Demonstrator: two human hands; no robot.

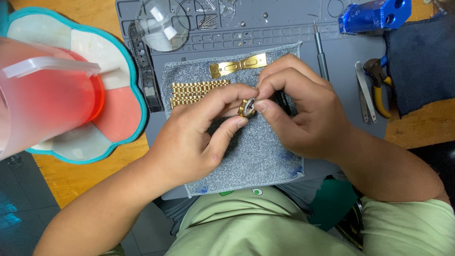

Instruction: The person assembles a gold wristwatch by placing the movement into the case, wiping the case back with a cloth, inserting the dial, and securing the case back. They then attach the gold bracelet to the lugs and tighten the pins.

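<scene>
Though half-hidden, seemingly gold watch case (247,108) between fingers (237,122)

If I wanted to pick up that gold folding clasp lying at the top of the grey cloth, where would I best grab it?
Probably pinch the gold clasp across its narrow width near the middle hinge, coming straight down from above. It lies flat and opened out on the grey cloth, apart from the gold bracelet links, with its long edges free. Both the left hand and right hand are busy with the small gold watch case.
</scene>
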